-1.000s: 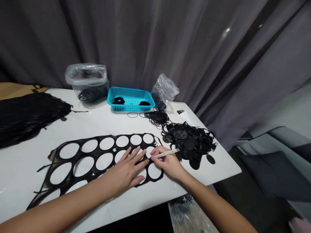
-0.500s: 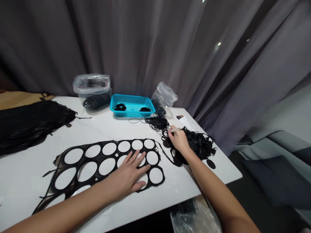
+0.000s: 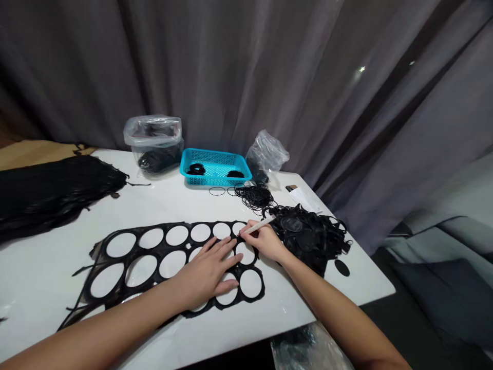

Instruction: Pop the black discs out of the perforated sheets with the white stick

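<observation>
Tabletop [image 3: 173, 203] lies free between black sheet [image 3: 159, 252] and blue basket [image 3: 217, 180]; tangled rings [image 3: 254, 197] narrow it. Rightward, a dark heap [image 3: 310, 234] blocks.

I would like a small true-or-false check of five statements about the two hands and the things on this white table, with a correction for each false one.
1. The left hand rests on the black, rubbery-looking sheet with rows of round holes. True.
2. The turquoise perforated plastic basket stands nearer to the person than the sheet. False: it stands beyond the sheet, towards the curtain.
3. The right hand holds a slender white pen-like tool. True.
4. The loose flat black disc lies to the left of the tangled pile of black scraps. False: it lies on the pile's right, near side.
5. Thin black rings lie heaped in front of the basket, towards its right end. True.
</observation>
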